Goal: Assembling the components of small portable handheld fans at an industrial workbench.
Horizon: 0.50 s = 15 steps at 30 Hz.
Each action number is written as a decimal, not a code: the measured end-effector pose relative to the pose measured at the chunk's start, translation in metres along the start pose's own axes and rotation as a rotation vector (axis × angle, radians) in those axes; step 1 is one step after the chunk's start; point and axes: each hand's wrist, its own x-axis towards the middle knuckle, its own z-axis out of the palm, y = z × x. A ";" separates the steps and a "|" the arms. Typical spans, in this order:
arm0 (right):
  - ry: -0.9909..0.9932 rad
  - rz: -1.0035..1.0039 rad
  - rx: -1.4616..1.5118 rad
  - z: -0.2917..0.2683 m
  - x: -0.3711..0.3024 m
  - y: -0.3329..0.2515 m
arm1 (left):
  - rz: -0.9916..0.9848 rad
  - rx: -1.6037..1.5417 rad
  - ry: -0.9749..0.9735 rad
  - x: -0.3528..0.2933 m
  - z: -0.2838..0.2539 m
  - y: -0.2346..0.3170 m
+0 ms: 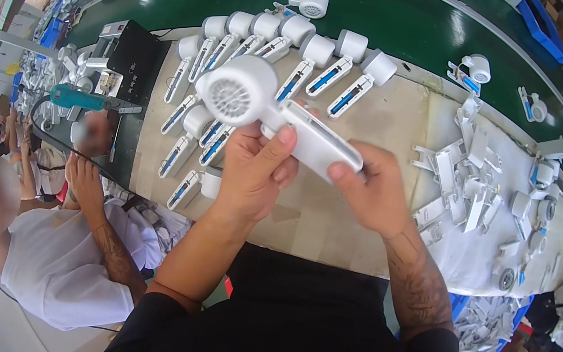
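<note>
A white hair dryer with a round, grilled head and a long handle is held up between my two hands above the bench. My left hand grips it where the handle meets the head, thumb on top. At the far end of the handle, my right hand pinches the white handle shell, slightly blurred. Whether that shell is fully seated cannot be told. Behind and left of it, several similar hair dryers lie in rows, their handles uncovered with blue parts inside.
Loose white handle shells pile up on the bench at right, above a blue bin of more parts. A green conveyor runs along the back. At left stand a black machine, a teal power tool and a seated co-worker.
</note>
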 end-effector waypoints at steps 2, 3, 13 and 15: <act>0.106 -0.042 -0.051 0.016 0.000 0.005 | -0.050 -0.008 0.007 0.006 -0.007 -0.008; 0.125 0.078 0.068 0.025 0.001 0.011 | 0.016 0.153 0.012 0.013 -0.017 -0.015; -0.013 0.009 -0.330 0.008 0.116 0.014 | 0.452 0.778 0.555 0.021 -0.134 0.096; 0.114 -0.160 -0.536 -0.011 0.188 0.025 | 0.313 1.029 0.586 0.015 -0.182 0.131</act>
